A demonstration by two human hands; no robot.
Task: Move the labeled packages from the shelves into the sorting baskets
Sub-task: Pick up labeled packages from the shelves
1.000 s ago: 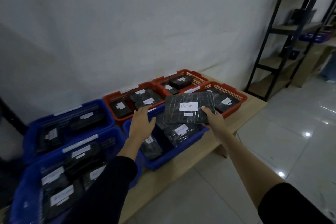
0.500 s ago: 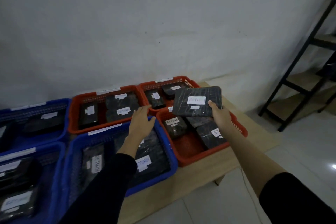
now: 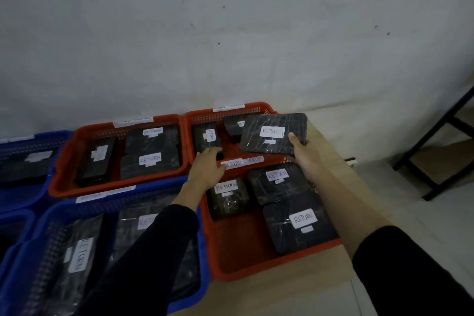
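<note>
My right hand (image 3: 306, 155) grips a flat black wrapped package (image 3: 273, 133) with a white RETURN label, holding it tilted over the right end of the far red basket (image 3: 202, 118). My left hand (image 3: 209, 168) lies with fingers straight on the rim between that basket and the near red basket (image 3: 256, 268). The far red basket holds two smaller black packages. Three labeled black packages lie in the near red basket.
Another red basket (image 3: 64, 161) with three packages stands to the left. Blue baskets (image 3: 195, 292) with labeled packages fill the near left. All sit on a low wooden platform (image 3: 331, 151) against a white wall. A black shelf frame (image 3: 441, 141) stands at the right.
The view has closed in on the red baskets. My right hand has carried the package forward over the far red basket. My left hand has reached onto the rim between the red baskets.
</note>
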